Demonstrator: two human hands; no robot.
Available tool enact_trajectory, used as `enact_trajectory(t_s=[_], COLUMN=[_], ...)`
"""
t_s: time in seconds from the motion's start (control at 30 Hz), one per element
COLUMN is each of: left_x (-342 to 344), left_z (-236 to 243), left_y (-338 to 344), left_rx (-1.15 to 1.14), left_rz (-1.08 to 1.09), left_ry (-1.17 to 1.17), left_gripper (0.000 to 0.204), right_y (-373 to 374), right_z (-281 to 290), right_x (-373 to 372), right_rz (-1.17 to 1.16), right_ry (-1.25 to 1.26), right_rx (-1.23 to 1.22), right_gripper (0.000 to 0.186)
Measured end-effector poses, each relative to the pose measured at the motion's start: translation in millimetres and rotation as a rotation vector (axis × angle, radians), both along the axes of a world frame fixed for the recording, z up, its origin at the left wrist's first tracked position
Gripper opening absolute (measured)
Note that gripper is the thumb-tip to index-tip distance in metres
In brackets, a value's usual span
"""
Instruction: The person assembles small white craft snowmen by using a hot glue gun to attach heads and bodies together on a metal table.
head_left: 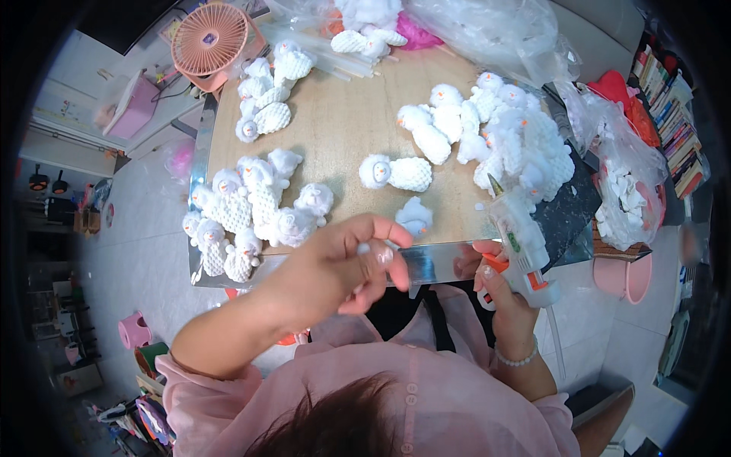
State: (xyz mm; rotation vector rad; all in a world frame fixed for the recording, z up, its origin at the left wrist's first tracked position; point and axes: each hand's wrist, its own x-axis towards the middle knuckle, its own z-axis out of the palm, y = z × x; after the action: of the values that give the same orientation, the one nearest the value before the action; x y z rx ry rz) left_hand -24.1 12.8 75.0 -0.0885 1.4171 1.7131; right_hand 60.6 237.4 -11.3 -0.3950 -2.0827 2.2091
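My left hand (358,266) is curled above the table's front edge, with a small white bit at its fingers that I cannot make out. My right hand (499,289) grips a translucent glue gun (518,236) with orange trigger, its nozzle pointing up and a glue stick hanging from its rear. Between my hands, farther back, lies a white fluffy piece (413,217); beyond it a white knitted doll (407,174) with a small face lies on its side.
Piles of white dolls sit on the wooden board (327,137) at left (251,198) and right (518,137). A pink fan (209,42) stands back left; clear plastic bags (495,38) and glue sticks lie along the back, another bag (624,206) at right.
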Motion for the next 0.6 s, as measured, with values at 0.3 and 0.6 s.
enact_trajectory(t_s=[0.3,0.6], left_x=[15.4,13.6], left_z=[-75.9,-87.3], left_y=[-0.4,38.8], left_rx=[-0.766,-0.559], left_rz=[-0.018,0.021], left_ry=[1.241,0.8], left_gripper=[0.013,0.02], right_y=[-26.9,-27.4], right_z=[11.6,12.0], right_x=[-15.2,-15.6], right_rz=[0.171,0.116], right_ry=[-0.04,0.079], right_rx=[-0.14,-0.016], right_gripper=[0.038,0.043])
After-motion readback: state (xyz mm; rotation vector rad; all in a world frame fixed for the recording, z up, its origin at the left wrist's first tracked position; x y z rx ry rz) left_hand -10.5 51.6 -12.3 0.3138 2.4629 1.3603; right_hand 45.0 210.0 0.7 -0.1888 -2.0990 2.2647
